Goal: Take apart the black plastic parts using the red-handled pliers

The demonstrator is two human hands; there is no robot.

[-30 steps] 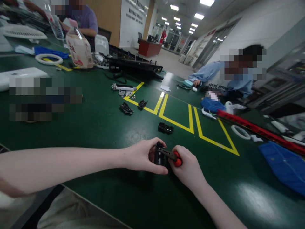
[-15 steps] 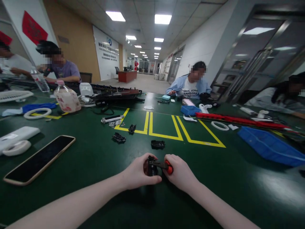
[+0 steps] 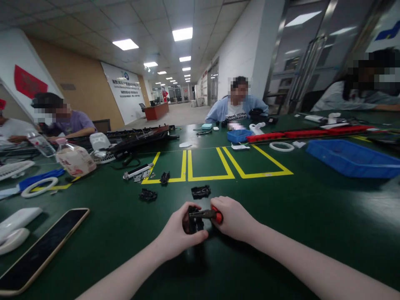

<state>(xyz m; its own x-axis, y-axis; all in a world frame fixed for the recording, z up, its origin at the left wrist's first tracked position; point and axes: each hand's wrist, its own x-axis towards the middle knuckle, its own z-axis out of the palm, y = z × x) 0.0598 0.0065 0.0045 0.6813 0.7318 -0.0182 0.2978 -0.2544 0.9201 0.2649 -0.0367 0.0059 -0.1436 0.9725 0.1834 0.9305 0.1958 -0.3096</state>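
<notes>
At lower centre, the left hand grips a small black plastic part while the right hand clenches a red-handled screwdriver against it, with three similar black parts lying untouched on the green worktop just above.

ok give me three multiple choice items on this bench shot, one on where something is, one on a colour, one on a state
1. Where does the phone lie?
A. on the green table, left of the person's arms
B. inside the blue tray
C. under the right hand

2. What colour is the handle of the tool in the right hand?
A. yellow
B. red-orange
C. white

3. What is the state of the left hand?
A. flat on the table, holding nothing
B. lifted clear in the air
C. closed around a small black part

Answers:
1. A, the phone lies screen up near the left edge, far from the blue tray.
2. B, a red-orange handle end shows at the right hand's fingers.
3. C, the fingers wrap the black part while the tool's metal tip meets it.
</notes>
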